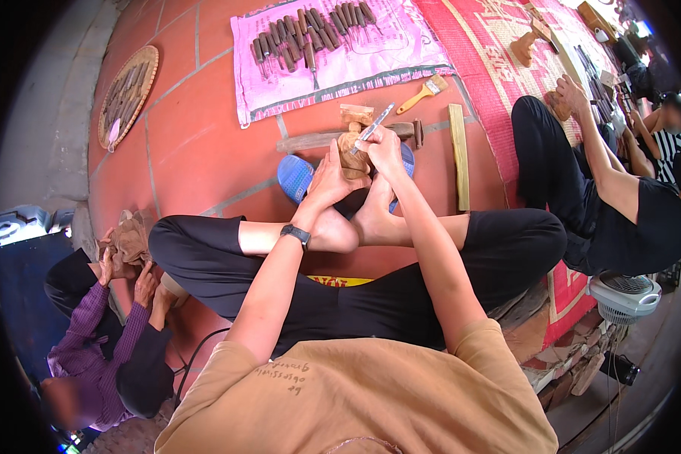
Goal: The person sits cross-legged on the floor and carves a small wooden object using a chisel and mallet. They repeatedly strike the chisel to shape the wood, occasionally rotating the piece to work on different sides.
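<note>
A small light-brown wood carving [346, 144] with a flat block top stands between my bare feet. My left hand [330, 181], with a dark watch on its wrist, is wrapped round the carving's left and lower side. Pinched in my right hand [387, 155] is a slim, pale blue-grey pen-shaped tool [378, 123]. Its lower tip is at the carving's surface; I cannot tell whether it touches. Behind the carving lies a dark wooden bar [306, 141]. Blue sandals [295, 174] rest on the floor beneath my feet and hands.
Several dark-handled chisels [291, 38] lie on a pink printed sheet [257, 102]. Nearby are a yellow-handled brush [422, 94] and a wooden strip [458, 155]. A round woven tray [150, 60] holds more tools. Other people sit at left and right, holding wooden pieces; a fan [624, 296] stands at right.
</note>
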`<state>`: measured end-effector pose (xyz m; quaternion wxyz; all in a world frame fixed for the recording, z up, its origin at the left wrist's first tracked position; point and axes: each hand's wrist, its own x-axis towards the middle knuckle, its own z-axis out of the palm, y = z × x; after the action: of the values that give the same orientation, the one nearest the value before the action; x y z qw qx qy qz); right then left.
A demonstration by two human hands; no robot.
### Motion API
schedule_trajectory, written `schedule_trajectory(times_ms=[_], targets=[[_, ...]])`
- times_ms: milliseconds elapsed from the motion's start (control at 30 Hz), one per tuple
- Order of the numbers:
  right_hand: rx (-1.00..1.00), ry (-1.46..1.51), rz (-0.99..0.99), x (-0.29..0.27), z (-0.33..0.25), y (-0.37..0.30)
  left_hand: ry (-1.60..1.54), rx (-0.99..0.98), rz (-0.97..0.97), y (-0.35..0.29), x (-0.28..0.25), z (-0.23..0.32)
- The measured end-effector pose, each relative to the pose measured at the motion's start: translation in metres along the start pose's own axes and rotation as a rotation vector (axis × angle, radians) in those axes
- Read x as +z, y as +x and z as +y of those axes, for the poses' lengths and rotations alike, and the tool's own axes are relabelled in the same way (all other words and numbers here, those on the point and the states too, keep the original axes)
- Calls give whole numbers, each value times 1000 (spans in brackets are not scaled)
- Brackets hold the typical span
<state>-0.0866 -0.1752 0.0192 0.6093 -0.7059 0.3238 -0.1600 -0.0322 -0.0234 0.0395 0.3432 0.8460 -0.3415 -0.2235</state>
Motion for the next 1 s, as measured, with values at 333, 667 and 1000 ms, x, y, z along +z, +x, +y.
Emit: schedule_trajectory(times_ms=[333, 667, 1000], targets=[[5, -13, 73, 4, 4, 2, -3, -58, -83, -2, -10, 10], [6, 229, -86, -1, 7, -4, 5, -61, -104, -2, -8, 6], [32, 223, -91, -2, 4, -8, 7, -95, -115, -2, -10, 9]])
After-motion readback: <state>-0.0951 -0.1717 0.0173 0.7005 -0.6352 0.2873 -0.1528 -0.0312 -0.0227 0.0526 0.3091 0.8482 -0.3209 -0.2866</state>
